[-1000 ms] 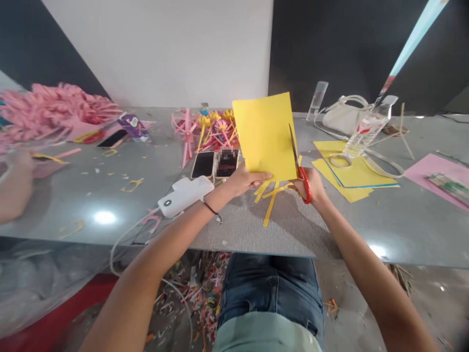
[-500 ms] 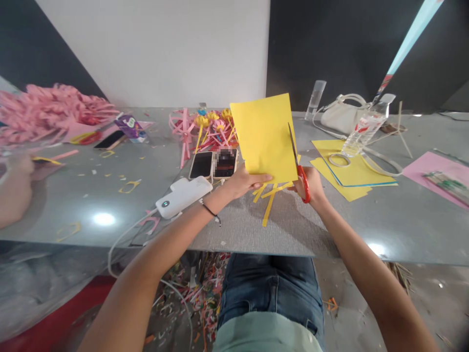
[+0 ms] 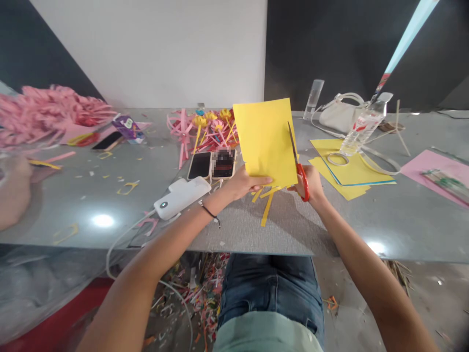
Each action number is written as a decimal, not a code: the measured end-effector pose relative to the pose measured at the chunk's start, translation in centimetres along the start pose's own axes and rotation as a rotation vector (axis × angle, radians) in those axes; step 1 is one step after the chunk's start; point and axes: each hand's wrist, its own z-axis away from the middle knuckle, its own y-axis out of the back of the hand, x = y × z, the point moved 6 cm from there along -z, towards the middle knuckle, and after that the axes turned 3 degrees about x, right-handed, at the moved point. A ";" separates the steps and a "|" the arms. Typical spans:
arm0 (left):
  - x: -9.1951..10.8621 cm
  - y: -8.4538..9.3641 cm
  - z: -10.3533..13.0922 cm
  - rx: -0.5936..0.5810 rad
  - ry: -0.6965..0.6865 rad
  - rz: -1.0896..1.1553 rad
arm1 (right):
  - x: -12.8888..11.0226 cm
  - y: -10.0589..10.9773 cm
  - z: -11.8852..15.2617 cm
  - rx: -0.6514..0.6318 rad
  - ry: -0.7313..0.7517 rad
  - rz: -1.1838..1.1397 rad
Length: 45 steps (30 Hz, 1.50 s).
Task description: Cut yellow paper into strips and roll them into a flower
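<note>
Yellow paper [image 3: 266, 139] is held up at the centre of the frame, the left hand [image 3: 245, 185] pinching its lower left edge; yellow strips [image 3: 267, 210] lie below; farther right, red-handled scissors [image 3: 301, 173] cross its right side, gripped by the right hand [image 3: 314, 183].

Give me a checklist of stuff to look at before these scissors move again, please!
1. Left hand gripping the yellow sheet: ok, near its lower left corner.
2. Right hand holding the red-handled scissors: ok.
3. Left fingers away from the visible blade: ok, it lies near the sheet's right edge.
4. Other blade's place: cannot tell, it's hidden.
5. Spare yellow sheets uncovered: not ok, a white ring is on them.
</note>
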 end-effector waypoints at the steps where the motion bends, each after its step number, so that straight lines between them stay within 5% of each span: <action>1: 0.0 0.0 0.0 -0.001 0.001 -0.004 | 0.0 0.0 0.0 0.006 0.009 -0.012; 45: -1.5 -0.9 0.5 -0.073 0.058 -0.178 | 0.0 1.5 -0.7 0.139 0.093 0.099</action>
